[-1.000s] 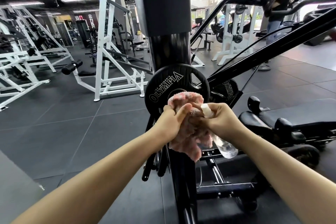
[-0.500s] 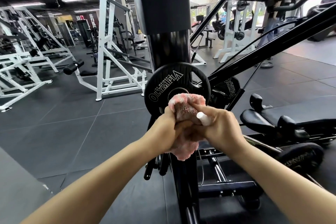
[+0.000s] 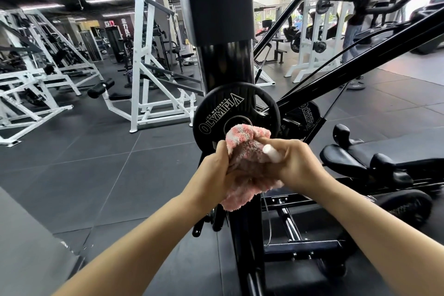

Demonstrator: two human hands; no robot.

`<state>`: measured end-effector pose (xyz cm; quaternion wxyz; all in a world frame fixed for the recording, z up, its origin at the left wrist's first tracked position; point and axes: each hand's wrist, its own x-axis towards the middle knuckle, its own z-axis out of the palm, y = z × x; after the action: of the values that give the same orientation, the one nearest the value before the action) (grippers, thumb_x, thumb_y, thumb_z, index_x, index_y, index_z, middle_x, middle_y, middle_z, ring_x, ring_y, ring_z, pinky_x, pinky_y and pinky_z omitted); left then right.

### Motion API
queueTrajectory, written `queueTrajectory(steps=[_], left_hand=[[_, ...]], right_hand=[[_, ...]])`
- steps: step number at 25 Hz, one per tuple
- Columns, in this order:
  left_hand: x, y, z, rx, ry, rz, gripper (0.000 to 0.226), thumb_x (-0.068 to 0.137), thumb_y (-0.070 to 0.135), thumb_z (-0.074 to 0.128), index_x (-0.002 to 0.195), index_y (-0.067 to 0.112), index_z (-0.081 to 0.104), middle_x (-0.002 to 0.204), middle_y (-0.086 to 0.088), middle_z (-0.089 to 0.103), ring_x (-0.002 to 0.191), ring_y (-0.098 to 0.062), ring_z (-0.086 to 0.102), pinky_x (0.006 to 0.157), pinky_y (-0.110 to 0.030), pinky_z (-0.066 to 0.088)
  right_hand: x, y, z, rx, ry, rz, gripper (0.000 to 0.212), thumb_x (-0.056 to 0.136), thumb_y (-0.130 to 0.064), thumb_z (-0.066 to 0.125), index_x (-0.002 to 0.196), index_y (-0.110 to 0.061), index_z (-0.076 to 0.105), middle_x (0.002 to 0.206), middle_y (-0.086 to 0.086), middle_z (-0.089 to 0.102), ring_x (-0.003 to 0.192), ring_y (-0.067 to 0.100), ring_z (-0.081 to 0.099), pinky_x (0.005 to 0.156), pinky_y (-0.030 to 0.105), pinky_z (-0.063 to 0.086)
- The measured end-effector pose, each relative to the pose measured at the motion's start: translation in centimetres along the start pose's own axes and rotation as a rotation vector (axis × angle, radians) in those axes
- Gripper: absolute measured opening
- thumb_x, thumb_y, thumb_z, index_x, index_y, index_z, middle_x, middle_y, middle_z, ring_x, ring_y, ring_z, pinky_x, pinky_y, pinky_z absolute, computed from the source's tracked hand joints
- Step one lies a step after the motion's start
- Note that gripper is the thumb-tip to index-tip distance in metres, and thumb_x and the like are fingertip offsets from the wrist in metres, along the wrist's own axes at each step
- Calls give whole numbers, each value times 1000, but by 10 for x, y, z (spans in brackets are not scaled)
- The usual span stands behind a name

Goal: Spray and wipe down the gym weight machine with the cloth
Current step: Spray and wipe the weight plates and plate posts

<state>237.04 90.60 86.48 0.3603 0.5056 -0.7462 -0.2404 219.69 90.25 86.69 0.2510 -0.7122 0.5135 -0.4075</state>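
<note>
Both hands meet in front of the black machine (image 3: 225,67), just below the centre of its weight plate (image 3: 236,113). The left hand (image 3: 217,168) has its grip closed on the pink cloth (image 3: 242,149), fingers curled into the fabric. The right hand (image 3: 296,163) has its grip closed on the spray bottle (image 3: 271,155); only the white top shows, lying against the cloth. The cloth is bunched between the two hands; its upper fold covers the plate hub, its lower edge hangs in front of the upright post. The plate reads "OLYMPIA". A black padded seat (image 3: 384,151) lies to the right. White frames (image 3: 144,67) stand on the dark floor (image 3: 96,163) at left.
</note>
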Motion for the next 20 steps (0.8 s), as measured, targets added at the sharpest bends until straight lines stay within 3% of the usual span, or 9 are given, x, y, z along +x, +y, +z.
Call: queueTrajectory(steps=[2,4,6,9,11,14,16,18,20], left_hand=[[-4,-3,2,0,23,-42,16,91,18,55,99,10,43,89,9,57,81,-10,57,70,-19,49],[-6,4,2,-288,-12,-213,20,92,16,58,108,6,51,98,-1,65,91,-14,62,82,-28,53],[-6,17,2,-621,-80,-366,23,93,21,54,108,5,59,105,-12,68,97,-22,66,88,-38,53],[8,31,2,-898,-57,-544,39,95,33,45,108,0,62,107,-17,68,99,-26,66,87,-36,52],[29,35,5,-913,26,-623,41,96,36,46,111,0,60,103,-18,68,92,-27,67,80,-35,54],[66,32,12,-884,125,-722,35,97,31,48,119,5,58,97,-17,66,79,-28,65,68,-35,54],[83,30,14,-927,120,-745,31,100,22,43,121,4,57,89,-18,65,70,-27,62,58,-34,54],[94,26,12,-951,84,-749,30,100,14,38,112,1,62,74,-16,65,61,-25,62,48,-31,54],[101,23,10,-977,36,-755,33,99,13,36,90,0,65,59,-14,65,49,-25,63,41,-29,52]], right_hand=[[3,4,1,266,-20,27,34,77,-1,66,75,-34,74,83,-16,71,85,2,64,81,34,54],[9,3,-3,360,-58,109,20,84,-6,65,67,-16,69,67,-8,66,66,6,60,62,28,50],[12,-2,-13,442,-160,207,12,88,-18,64,77,-16,68,65,-8,68,60,3,63,55,17,48],[23,5,-20,631,-326,246,18,92,-14,56,106,-16,68,82,-1,72,72,7,68,59,17,51],[33,6,-17,691,-368,258,24,94,-7,53,115,-13,63,83,2,71,69,8,67,56,18,52],[56,8,-10,704,-455,275,40,80,-18,64,119,-10,57,101,14,69,85,21,68,71,30,57],[70,7,-5,607,-406,277,37,85,-22,66,120,-16,57,108,10,69,92,21,68,75,29,57],[80,4,-4,421,-333,244,30,87,-28,65,116,-21,59,106,3,69,94,17,67,77,27,56],[85,3,-3,369,-284,235,33,84,-30,69,115,-21,62,106,2,70,95,15,67,82,29,56]])
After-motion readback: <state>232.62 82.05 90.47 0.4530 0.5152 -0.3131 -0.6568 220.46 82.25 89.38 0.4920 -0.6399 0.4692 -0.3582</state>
